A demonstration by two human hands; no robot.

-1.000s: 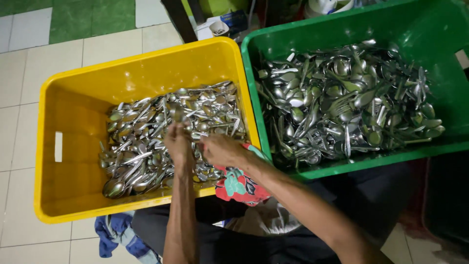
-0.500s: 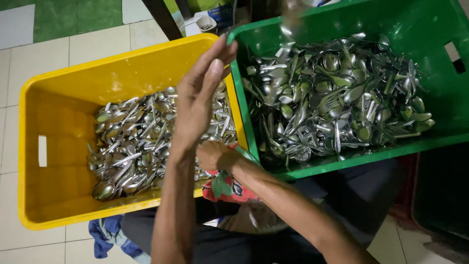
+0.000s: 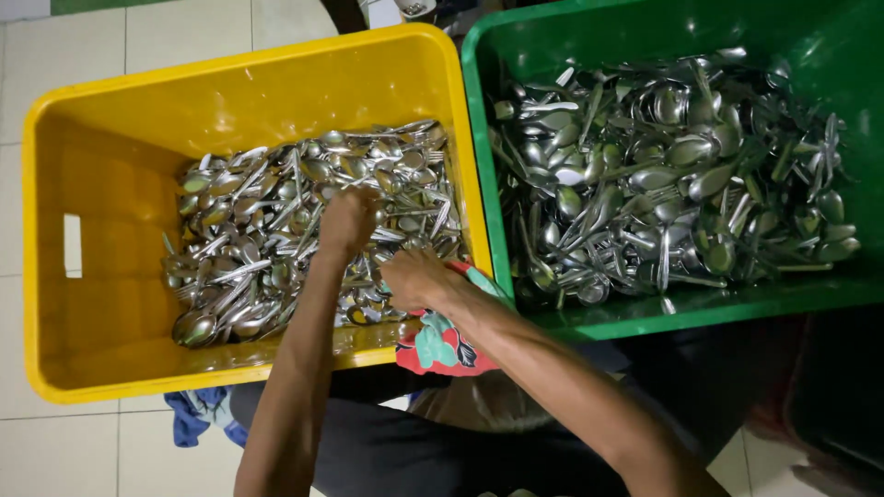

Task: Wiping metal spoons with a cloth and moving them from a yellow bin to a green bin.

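A yellow plastic crate (image 3: 101, 304) holds a heap of steel spoons and forks (image 3: 258, 239). Beside it on the right, a green crate (image 3: 645, 317) holds a larger heap of the same cutlery (image 3: 663, 175). My left hand (image 3: 348, 221) is down on the yellow crate's heap with its fingers curled into the cutlery, so what they grip is hidden. My right hand (image 3: 414, 276) lies at the crate's near right corner, closed on a red patterned cloth (image 3: 442, 340) that hangs over the rim.
Both crates stand on a pale tiled floor (image 3: 64, 442). A blue rag (image 3: 198, 414) lies on the floor under the yellow crate's near edge. My dark-clothed lap fills the bottom middle. A dark container edge (image 3: 838, 405) shows at the lower right.
Half a second ago my left hand was raised, open, near the green crate's left edge. It has come back down onto the yellow crate's heap. My right hand stayed at the cloth.
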